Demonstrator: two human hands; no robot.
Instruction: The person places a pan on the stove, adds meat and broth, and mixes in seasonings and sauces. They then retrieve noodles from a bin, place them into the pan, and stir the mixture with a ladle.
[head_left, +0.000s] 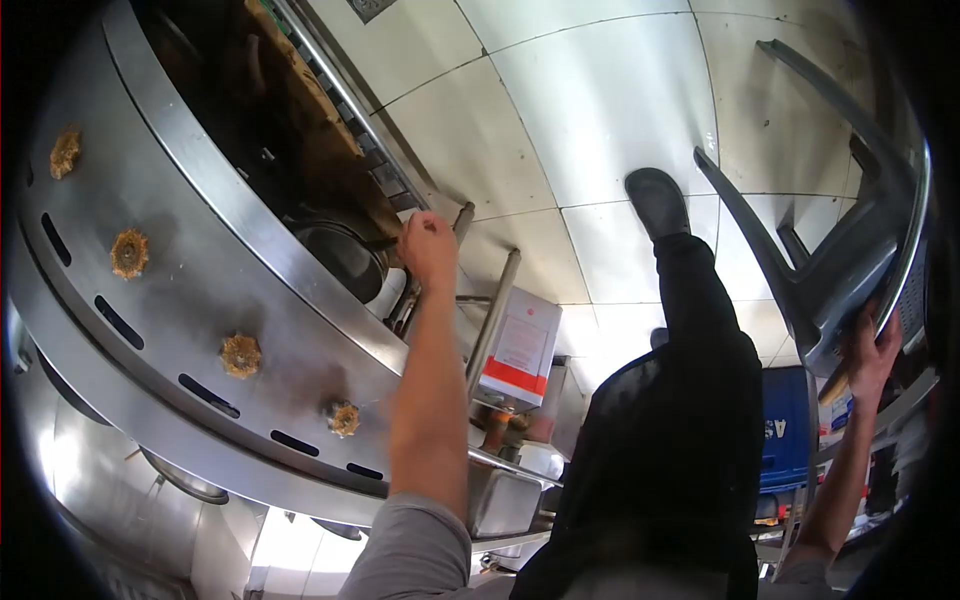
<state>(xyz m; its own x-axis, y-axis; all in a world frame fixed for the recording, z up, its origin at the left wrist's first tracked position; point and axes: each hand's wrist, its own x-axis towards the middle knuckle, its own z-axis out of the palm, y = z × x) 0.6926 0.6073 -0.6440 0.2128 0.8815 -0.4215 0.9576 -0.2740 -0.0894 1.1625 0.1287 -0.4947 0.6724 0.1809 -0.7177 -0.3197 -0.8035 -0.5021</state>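
My left hand (428, 250) is closed in a fist at the inner edge of a steel stove (200, 290). The dark handle of a round black pan (342, 262) runs up to it, and the fingers appear wrapped round its end. At the far right, my right hand (872, 362) has its fingers and thumb round the lower end of a curved shiny metal rim (918, 240). That rim lies along a tipped grey plastic stool (850, 275), whose legs point up and left. A wooden piece (833, 384) shows beside the right wrist.
Four crusted knobs, one of them a brown knob (240, 356), line the stove front. A square tin (522, 345) with a red band stands by metal pipes. A blue crate (785, 425) is at lower right. A dark shoe (657, 203) rests on the tiled floor (600, 120).
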